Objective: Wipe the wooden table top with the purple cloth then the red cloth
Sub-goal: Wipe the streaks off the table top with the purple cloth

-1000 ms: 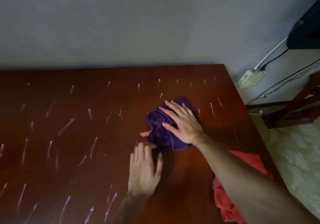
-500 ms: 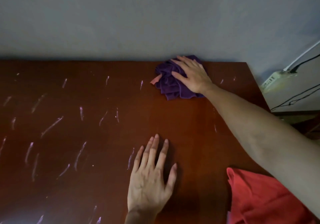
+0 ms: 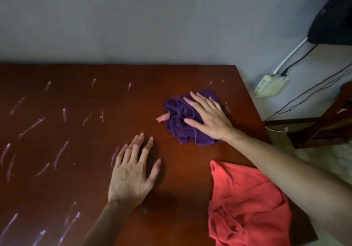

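Note:
A crumpled purple cloth [image 3: 180, 121] with a small pink tag lies on the dark wooden table top [image 3: 95, 97], toward its right side. My right hand [image 3: 207, 115] presses flat on the cloth with fingers spread. My left hand [image 3: 134, 171] rests flat on the bare wood nearer to me, fingers apart, holding nothing. A red cloth [image 3: 247, 205] lies bunched at the near right corner, partly under my right forearm. Pale chalky streaks [image 3: 31, 127] cover the left half of the table.
The table's far edge meets a grey wall [image 3: 133, 21]. To the right, off the table, a cream power strip [image 3: 270, 85] with cables lies on the floor, next to dark wooden furniture legs [image 3: 323, 125]. A black object [image 3: 335, 17] hangs at the upper right.
My right hand has drawn the purple cloth back from the table's far edge toward me. Streaks near the far right have gone. My left hand stays flat on the wood.

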